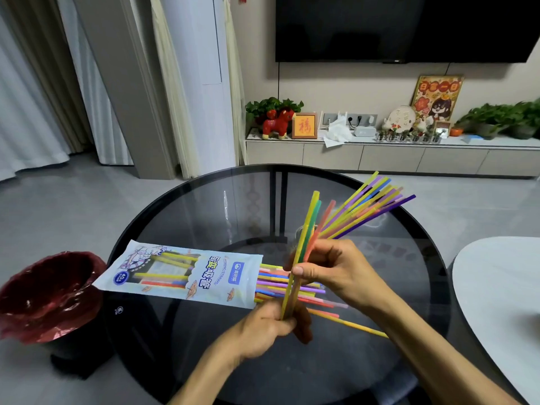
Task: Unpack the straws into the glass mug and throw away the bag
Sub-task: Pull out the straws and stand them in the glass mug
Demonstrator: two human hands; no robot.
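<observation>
The printed straw bag point(187, 273) is held level above the round glass table, its open end toward my hands. Several coloured straws point(287, 285) stick out of that end. My left hand point(268, 325) is closed at the bag's lower open corner, and the bottom ends of a few straws reach into it. My right hand point(336, 270) pinches those few yellow, green and orange straws point(309, 223), which stand nearly upright. Behind my right hand is the glass mug point(298, 236), mostly hidden. A bunch of straws point(368, 207) fans out of it to the upper right.
A bin with a red liner point(43, 293) stands on the floor left of the dark glass table point(204, 206). A white table point(502, 287) is at the right edge. A TV cabinet with plants and ornaments point(380, 153) runs along the far wall.
</observation>
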